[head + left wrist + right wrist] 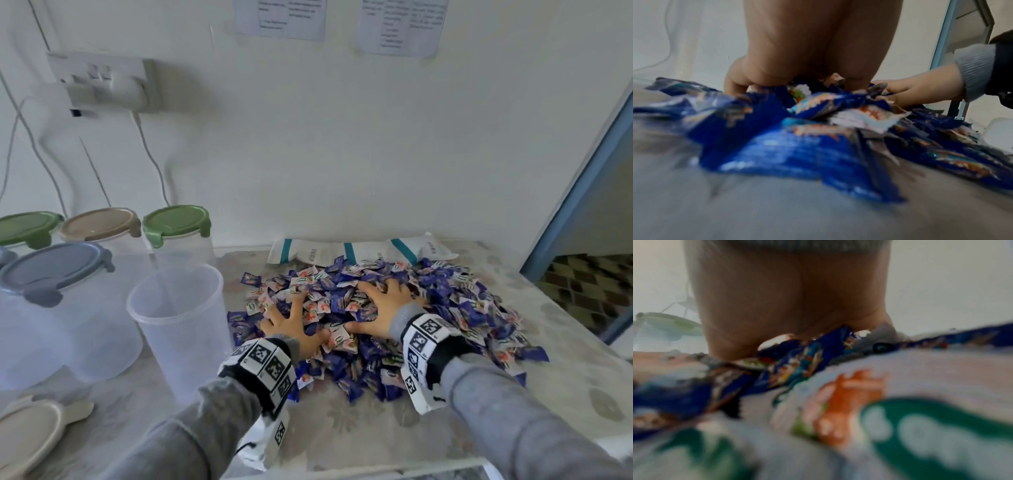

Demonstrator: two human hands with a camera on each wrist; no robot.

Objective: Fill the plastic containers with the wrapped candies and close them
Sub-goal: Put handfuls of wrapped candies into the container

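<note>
Pressing left hand [297, 325] and right hand [383, 308], fingers spread apart, into candy pile [445, 308] at frame center, beside open container [181, 322].

Domestic room: wall switchboard [99, 80] (plugged), tiled doorway floor [589, 291].

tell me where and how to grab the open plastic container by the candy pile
Take the open container by its upper wall just under the rim, coming from its right side, the candy pile side. It stands upright and lidless, other containers crowd its left, and a wrap grip suits its smooth round wall.
</note>
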